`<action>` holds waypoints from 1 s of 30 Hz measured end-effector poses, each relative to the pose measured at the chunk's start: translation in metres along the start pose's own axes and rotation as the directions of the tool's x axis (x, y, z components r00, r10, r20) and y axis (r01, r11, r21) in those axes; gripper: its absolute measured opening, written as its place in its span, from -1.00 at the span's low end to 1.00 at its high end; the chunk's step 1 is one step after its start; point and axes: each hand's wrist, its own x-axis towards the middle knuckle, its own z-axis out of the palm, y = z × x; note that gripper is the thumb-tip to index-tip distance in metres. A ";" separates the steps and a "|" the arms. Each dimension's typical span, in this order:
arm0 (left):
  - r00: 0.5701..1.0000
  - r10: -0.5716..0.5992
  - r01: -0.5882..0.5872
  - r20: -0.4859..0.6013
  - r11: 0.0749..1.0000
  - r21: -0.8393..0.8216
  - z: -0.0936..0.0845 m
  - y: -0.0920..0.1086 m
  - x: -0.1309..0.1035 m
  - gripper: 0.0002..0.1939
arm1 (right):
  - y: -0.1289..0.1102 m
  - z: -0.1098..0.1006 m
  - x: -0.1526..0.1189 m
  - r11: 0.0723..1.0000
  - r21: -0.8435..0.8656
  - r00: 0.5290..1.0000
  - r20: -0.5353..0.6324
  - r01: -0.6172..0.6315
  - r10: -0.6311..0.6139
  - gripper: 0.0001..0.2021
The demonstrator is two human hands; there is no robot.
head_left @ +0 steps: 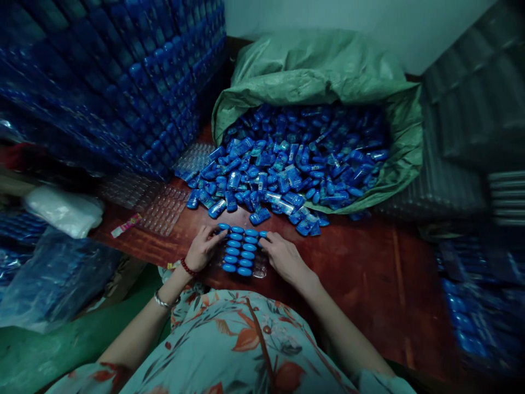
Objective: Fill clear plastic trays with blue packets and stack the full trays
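Observation:
A clear plastic tray (260,268) lies on the table close to my body. Two columns of small blue oval-ended containers (247,255) stand in it, several to a column. My left hand (203,247) is at the tray's far left corner, fingers closed on a blue container (223,226). At the far right corner, my right hand (283,256) pinches another blue container (263,234). Just beyond the tray, a loose heap of the same blue containers (262,183), some showing labels, spills from a large green woven sack (320,82).
Tall stacks of filled blue packs (123,82) rise at the left. Empty clear trays (164,210) lie on the red-brown table (348,262), near a white plastic bag (65,210). Stacked clear trays (471,109) stand at the right, above more blue packs (463,317).

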 end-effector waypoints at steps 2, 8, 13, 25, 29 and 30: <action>1.000 0.004 -0.004 -0.003 1.000 -0.026 0.002 -0.001 -0.001 -0.62 | 0.003 0.000 0.000 0.999 0.031 1.000 0.016 0.020 -0.021 -0.80; 0.997 -0.080 0.076 -0.020 0.983 -0.166 0.001 -0.002 0.000 -0.72 | 0.009 0.008 -0.010 1.000 0.020 0.980 -0.198 -0.019 0.022 -0.81; 0.863 -0.489 0.487 -0.125 0.872 -0.053 0.003 -0.026 0.029 -0.81 | 0.045 0.006 0.019 0.989 0.150 0.960 -0.279 0.012 0.031 -0.67; 0.852 -0.524 0.523 -0.004 0.851 -0.050 0.002 -0.044 0.014 -0.78 | 0.071 0.012 0.043 0.992 0.112 0.998 -0.051 0.051 -0.045 -0.63; 0.758 -0.642 0.621 -0.118 0.765 -0.170 -0.023 -0.030 -0.030 -0.76 | 0.072 0.027 -0.023 0.811 0.569 0.886 -0.296 -0.138 0.358 -0.56; 0.736 -0.663 0.641 -0.137 0.747 -0.178 -0.028 -0.022 -0.037 -0.76 | 0.067 0.032 -0.037 0.736 0.660 0.846 -0.297 -0.152 0.442 -0.59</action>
